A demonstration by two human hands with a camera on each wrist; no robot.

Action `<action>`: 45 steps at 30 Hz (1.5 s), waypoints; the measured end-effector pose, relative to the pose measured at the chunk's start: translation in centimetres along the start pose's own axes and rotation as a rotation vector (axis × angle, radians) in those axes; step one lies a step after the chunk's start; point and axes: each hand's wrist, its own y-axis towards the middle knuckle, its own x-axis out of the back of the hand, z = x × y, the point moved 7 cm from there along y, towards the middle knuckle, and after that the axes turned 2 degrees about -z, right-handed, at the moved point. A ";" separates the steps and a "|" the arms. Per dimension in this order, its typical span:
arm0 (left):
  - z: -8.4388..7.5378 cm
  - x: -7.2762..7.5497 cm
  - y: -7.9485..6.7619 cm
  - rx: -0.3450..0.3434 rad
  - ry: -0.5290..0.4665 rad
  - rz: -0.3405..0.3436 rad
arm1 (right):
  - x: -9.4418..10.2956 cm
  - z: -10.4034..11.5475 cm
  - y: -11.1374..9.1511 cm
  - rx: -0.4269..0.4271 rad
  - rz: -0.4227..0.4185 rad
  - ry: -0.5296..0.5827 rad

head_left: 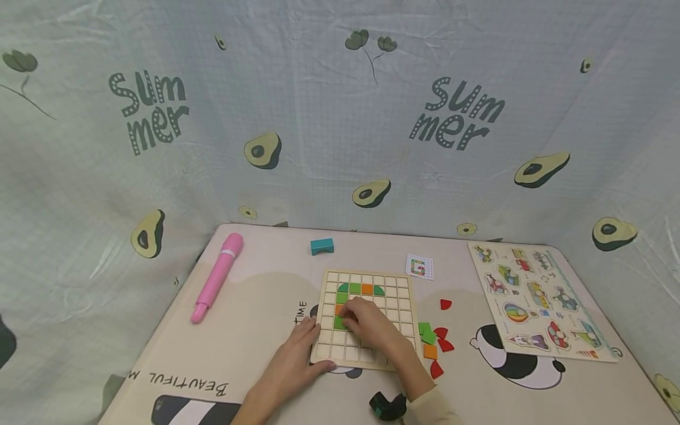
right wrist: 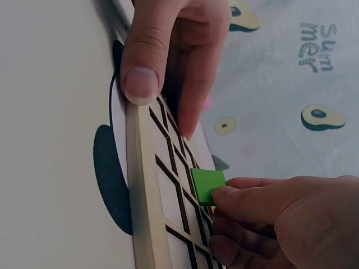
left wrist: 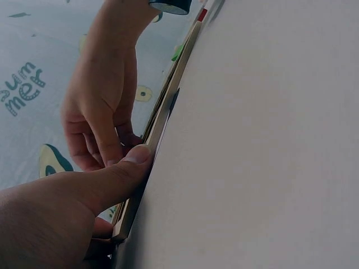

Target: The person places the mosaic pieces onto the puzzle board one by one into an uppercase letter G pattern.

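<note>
- We see the right hand (head_left: 369, 324) pinching a green tile (right wrist: 207, 186) between thumb and fingers, so this grip is closed upon it.
- The green tile is tilted over the board (head_left: 352, 352); if it touches, we cannot tell.
- The left hand (head_left: 291, 357) steadies the board at its near left corner, thumb and fingers spread apart.
- Right of the board, we notice loose tiles (head_left: 430, 352).

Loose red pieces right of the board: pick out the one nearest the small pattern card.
The lone red piece, below and right of the card in the head view; the other three lie lower, near the loose orange square.
</note>
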 end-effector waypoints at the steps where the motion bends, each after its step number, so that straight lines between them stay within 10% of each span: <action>1: 0.0 0.0 0.0 0.001 0.000 0.000 | 0.0 0.0 0.0 0.000 -0.005 -0.006; 21: 0.2 -0.3 0.1 0.005 0.002 0.023 | -0.1 0.1 -0.2 0.026 -0.019 -0.023; 45: 0.0 -0.1 0.1 0.008 0.007 0.002 | 4.6 -2.9 -1.9 -0.132 -0.159 0.037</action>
